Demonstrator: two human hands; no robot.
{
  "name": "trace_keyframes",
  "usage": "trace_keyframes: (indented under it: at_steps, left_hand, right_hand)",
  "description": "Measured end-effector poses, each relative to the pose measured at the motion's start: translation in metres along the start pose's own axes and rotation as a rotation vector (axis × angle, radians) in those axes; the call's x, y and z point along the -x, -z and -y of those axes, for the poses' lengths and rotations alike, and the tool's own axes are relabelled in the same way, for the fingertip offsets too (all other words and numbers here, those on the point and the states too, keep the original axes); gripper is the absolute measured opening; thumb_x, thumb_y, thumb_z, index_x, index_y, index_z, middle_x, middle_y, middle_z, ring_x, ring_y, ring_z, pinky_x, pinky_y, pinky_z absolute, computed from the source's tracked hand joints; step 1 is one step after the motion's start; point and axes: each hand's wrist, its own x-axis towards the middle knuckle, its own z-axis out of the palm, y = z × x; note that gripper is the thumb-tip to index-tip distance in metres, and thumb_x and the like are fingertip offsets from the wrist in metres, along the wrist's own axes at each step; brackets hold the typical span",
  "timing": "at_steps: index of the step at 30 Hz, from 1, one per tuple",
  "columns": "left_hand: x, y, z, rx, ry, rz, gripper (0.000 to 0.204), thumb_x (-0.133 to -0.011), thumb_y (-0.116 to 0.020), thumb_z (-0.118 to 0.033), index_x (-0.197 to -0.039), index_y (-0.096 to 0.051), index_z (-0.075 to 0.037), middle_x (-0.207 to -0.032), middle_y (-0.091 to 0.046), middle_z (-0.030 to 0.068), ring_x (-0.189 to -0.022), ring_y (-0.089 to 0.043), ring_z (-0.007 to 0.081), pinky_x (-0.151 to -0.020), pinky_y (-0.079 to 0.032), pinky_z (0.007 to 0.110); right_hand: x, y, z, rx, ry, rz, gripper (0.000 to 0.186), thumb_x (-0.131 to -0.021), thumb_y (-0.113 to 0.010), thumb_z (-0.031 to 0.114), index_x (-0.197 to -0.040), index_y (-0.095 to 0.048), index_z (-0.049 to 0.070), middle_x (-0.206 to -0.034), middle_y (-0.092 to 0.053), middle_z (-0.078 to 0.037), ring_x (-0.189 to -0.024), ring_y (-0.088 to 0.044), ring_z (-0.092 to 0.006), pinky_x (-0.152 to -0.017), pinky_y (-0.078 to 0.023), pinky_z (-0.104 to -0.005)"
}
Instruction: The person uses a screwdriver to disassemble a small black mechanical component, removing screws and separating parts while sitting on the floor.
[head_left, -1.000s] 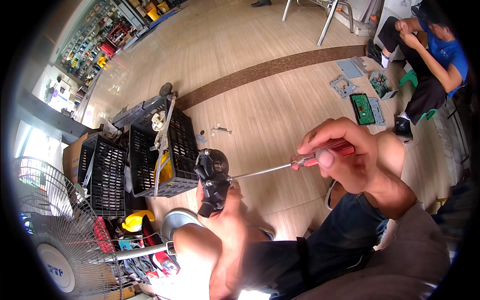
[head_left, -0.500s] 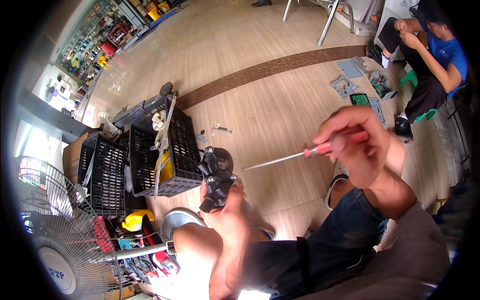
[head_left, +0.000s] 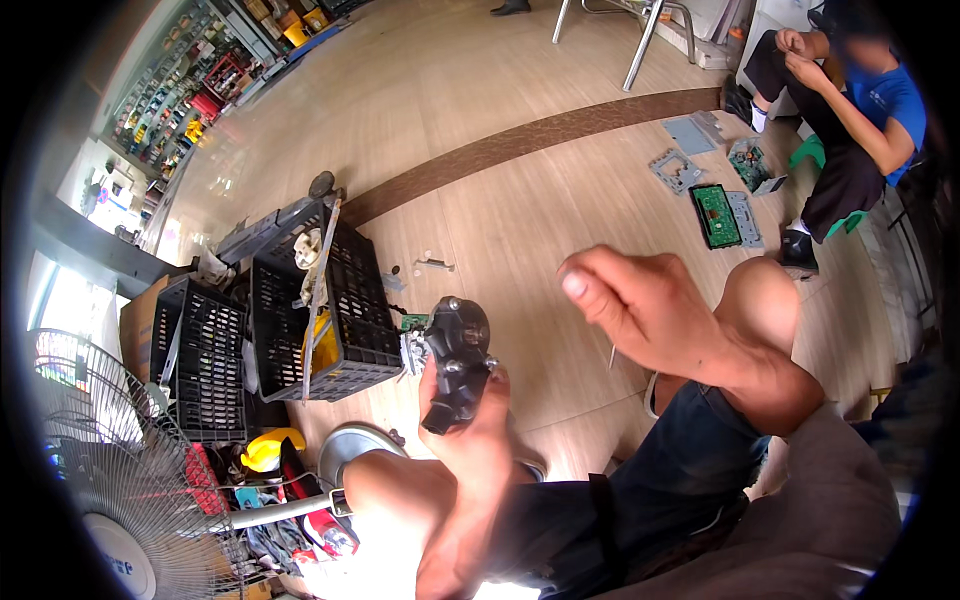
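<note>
My left hand [head_left: 470, 435] is closed around a black part with a rounded housing [head_left: 459, 350] and shiny screw heads, which I cannot name more exactly. It is held above my lap, tilted upward. To the right and apart from it, my right hand [head_left: 655, 312] is curled shut, its back toward me. A thin end of the screwdriver's shaft [head_left: 612, 356] pokes out below that hand; the red handle is hidden inside the fingers.
Black plastic crates [head_left: 330, 310] stand at the left, behind a fan [head_left: 120, 560]. A round metal dish [head_left: 350, 448] lies near my knee. At the right, a seated person [head_left: 880, 110] has a green circuit board [head_left: 715, 216] and metal plates [head_left: 692, 134] on the floor nearby.
My right hand has turned over, swinging the screwdriver from pointing left to pointing down, mostly out of sight. The black part has moved slightly right and turned.
</note>
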Motion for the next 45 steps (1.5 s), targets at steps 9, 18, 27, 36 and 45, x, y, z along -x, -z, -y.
trace_keyframes:
  at_steps: [9, 18, 27, 36, 45]
  left_hand:
    - [0.0, 0.0, -0.004, -0.117, -0.012, -0.051, 0.059, -0.084, -0.079, 0.001, -0.138, -0.054, 0.008, -0.1, -0.069, 0.0064, -0.083, -0.064, 0.0106, -0.077, -0.054, 0.026]
    - [-0.006, 0.002, 0.007, -0.104, -0.128, -0.067, 0.05, -0.087, -0.073, -0.003, -0.133, -0.055, 0.004, -0.089, -0.069, 0.005, -0.074, -0.063, 0.0103, -0.071, -0.052, 0.026]
    - [-0.007, -0.004, -0.007, -0.008, -0.016, -0.028, 0.027, -0.087, -0.073, -0.003, -0.111, -0.061, 0.001, -0.085, -0.068, 0.0072, -0.071, -0.063, 0.0141, -0.068, -0.054, 0.029]
    - [-0.004, -0.003, -0.016, 0.013, 0.035, -0.054, 0.029, -0.087, -0.074, -0.003, -0.112, -0.061, 0.001, -0.085, -0.067, 0.0076, -0.071, -0.063, 0.0148, -0.067, -0.054, 0.03]
    - [-0.004, 0.001, -0.013, -0.019, 0.034, -0.059, 0.026, -0.087, -0.075, -0.004, -0.109, -0.062, 0.0, -0.084, -0.067, 0.0071, -0.069, -0.063, 0.0146, -0.066, -0.054, 0.029]
  right_hand:
    - [-0.016, 0.041, -0.005, -0.122, -0.142, -0.349, 0.027, -0.107, -0.059, 0.026, -0.101, -0.068, 0.001, -0.072, -0.068, -0.011, -0.059, -0.067, -0.023, -0.052, -0.052, -0.0326]
    - [-0.008, 0.031, 0.007, -0.743, -0.135, -0.297, 0.031, -0.108, -0.058, 0.026, -0.114, -0.064, -0.004, -0.096, -0.075, -0.015, -0.081, -0.076, -0.0222, -0.064, -0.061, -0.0297]
    - [0.001, 0.023, 0.009, -0.771, -0.024, -0.32, 0.028, -0.109, -0.053, 0.021, -0.116, -0.059, -0.005, -0.104, -0.073, -0.019, -0.091, -0.076, -0.0251, -0.07, -0.062, -0.0317]
    - [0.002, 0.018, 0.009, -0.746, 0.048, -0.282, 0.025, -0.11, -0.051, 0.017, -0.117, -0.058, -0.006, -0.106, -0.072, -0.02, -0.092, -0.076, -0.0261, -0.071, -0.063, -0.032]
    - [0.002, 0.016, 0.009, -0.739, 0.075, -0.279, 0.026, -0.11, -0.051, 0.018, -0.116, -0.058, -0.006, -0.105, -0.073, -0.02, -0.09, -0.076, -0.0257, -0.069, -0.063, -0.0315]
